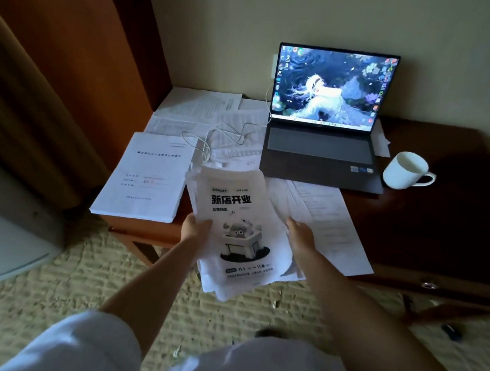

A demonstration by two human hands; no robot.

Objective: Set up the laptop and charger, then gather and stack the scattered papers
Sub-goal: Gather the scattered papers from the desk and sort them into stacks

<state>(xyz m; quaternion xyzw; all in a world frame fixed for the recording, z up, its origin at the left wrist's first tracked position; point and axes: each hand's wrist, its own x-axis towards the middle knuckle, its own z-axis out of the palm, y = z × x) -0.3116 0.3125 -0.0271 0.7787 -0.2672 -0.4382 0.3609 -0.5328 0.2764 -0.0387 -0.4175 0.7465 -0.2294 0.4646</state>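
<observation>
A: Both hands on the bundle of papers. Left hand clamped on its left edge, thumb on top. Right hand closed along the right edge, fingers tucked beneath the sheets.

B: Held clear of the desk, over its front edge. Flyer with bold black characters and a cartoon figure on top, sheets under it fanned and uneven.

A: Just left of the grip, a thick squared stack at the desk's left front corner, overhanging a little.

B: Just right of the right hand, loose sheets spread flat, reaching the front edge.

A: Beyond the bundle, more pages scattered toward the wall, white charger cable looping across them.

B: Cable running up to the left side of the laptop. Lid open, screen lit, standing beyond and right of the grip.

A: Further right, a white mug just beside the laptop's front right corner.

B: Below it all, patterned carpet.
</observation>
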